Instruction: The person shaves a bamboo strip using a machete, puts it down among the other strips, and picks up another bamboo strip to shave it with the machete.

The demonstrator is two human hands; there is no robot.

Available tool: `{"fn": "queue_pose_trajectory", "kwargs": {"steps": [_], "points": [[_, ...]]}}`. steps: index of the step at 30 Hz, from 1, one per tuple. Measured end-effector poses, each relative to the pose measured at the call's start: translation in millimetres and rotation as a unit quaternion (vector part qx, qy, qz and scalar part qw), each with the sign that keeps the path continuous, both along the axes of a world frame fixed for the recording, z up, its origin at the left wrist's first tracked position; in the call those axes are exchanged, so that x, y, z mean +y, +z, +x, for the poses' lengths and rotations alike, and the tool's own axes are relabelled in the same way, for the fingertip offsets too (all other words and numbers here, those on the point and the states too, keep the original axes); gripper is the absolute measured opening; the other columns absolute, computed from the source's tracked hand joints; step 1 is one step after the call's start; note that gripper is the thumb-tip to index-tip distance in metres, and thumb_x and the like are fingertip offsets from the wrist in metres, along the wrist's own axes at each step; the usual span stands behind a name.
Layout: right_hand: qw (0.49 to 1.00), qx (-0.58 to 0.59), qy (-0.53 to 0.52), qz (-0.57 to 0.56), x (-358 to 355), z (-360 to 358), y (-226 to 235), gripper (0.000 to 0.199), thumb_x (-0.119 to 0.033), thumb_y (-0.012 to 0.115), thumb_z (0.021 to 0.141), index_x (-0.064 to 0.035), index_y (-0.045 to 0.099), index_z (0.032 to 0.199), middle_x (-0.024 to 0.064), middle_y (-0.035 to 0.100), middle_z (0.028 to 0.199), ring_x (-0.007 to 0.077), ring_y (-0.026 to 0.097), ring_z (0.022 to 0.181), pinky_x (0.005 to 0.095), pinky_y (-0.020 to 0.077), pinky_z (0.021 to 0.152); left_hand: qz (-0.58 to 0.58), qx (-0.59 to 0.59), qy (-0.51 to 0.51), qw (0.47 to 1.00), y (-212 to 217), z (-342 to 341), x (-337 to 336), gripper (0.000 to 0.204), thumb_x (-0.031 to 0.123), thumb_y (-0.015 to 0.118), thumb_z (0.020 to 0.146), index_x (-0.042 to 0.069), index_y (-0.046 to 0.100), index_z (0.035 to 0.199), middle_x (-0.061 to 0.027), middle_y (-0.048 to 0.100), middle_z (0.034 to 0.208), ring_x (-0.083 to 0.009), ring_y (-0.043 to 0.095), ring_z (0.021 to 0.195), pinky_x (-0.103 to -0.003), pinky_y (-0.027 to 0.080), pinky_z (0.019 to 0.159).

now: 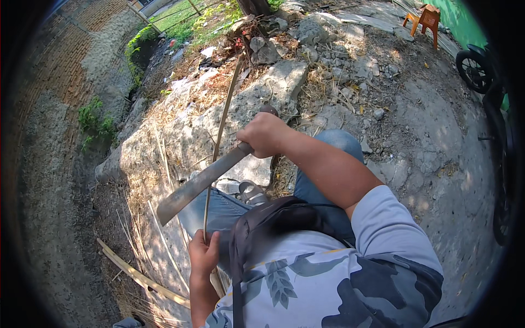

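My right hand (263, 135) is closed round the dark handle of a machete (205, 183). The broad grey blade slants down to the left, over my bent knee. My left hand (203, 251) pinches a long thin bamboo strip (223, 117) near its lower end. From there the strip rises past the blade toward the rubble, and the blade crosses it. Whether the edge touches the strip, I cannot tell.
Split bamboo lengths (145, 280) and thin slivers lie on the ground at my left. Ahead is a broken concrete slab (273, 90) with stones and litter. A brick wall (60, 60) stands left. A motorcycle (495, 104) and an orange plastic chair (429, 21) are at the right.
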State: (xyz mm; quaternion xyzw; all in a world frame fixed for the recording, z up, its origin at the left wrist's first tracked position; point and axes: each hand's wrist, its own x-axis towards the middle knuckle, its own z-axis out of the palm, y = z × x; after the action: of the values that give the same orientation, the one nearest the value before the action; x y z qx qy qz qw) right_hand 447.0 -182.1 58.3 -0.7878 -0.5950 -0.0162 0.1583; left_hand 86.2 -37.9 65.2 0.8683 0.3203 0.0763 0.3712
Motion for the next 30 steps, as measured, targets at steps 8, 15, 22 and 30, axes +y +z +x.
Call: {"fn": "queue_pose_trajectory", "kwargs": {"steps": [8, 15, 22, 30], "points": [[0.979, 0.139, -0.151, -0.010, -16, 16, 5, 0.023, -0.020, 0.071, 0.076, -0.0165, 0.071, 0.098, 0.0098, 0.073, 0.093, 0.0330, 0.072, 0.093, 0.0486, 0.0561, 0.082, 0.000, -0.010, -0.002, 1.000, -4, -1, 9, 0.040, 0.029, 0.075, 0.096, 0.006, 0.048, 0.077, 0.0026, 0.045, 0.062, -0.0066, 0.038, 0.059, -0.028, 0.034, 0.051], [0.988, 0.115, -0.076, -0.069, -7, 2, 8, 0.025, -0.019, 0.070, 0.077, -0.0172, 0.073, 0.102, 0.0090, 0.074, 0.094, 0.0321, 0.073, 0.093, 0.0470, 0.0572, 0.081, 0.003, -0.022, 0.017, 1.000, -12, -1, -1, 0.037, 0.029, 0.074, 0.096, 0.003, 0.054, 0.079, -0.0008, 0.049, 0.062, -0.0092, 0.042, 0.059, -0.031, 0.038, 0.053], [0.997, 0.008, 0.042, -0.064, 6, -18, -2, 0.021, -0.022, 0.074, 0.070, -0.0154, 0.070, 0.090, 0.0057, 0.072, 0.081, 0.0301, 0.073, 0.082, 0.0454, 0.0559, 0.073, 0.026, 0.031, -0.006, 0.999, -12, -4, 4, 0.032, 0.029, 0.068, 0.100, -0.001, 0.062, 0.090, -0.0038, 0.055, 0.064, -0.0102, 0.046, 0.061, -0.032, 0.041, 0.055], [0.976, 0.148, -0.162, 0.007, -16, 28, -1, 0.025, -0.024, 0.073, 0.077, -0.0149, 0.069, 0.100, 0.0099, 0.073, 0.095, 0.0349, 0.072, 0.093, 0.0479, 0.0567, 0.081, -0.016, -0.046, -0.003, 0.999, -5, -5, 8, 0.031, 0.027, 0.062, 0.104, 0.000, 0.060, 0.090, -0.0009, 0.051, 0.064, -0.0080, 0.044, 0.061, -0.030, 0.039, 0.054]]}}
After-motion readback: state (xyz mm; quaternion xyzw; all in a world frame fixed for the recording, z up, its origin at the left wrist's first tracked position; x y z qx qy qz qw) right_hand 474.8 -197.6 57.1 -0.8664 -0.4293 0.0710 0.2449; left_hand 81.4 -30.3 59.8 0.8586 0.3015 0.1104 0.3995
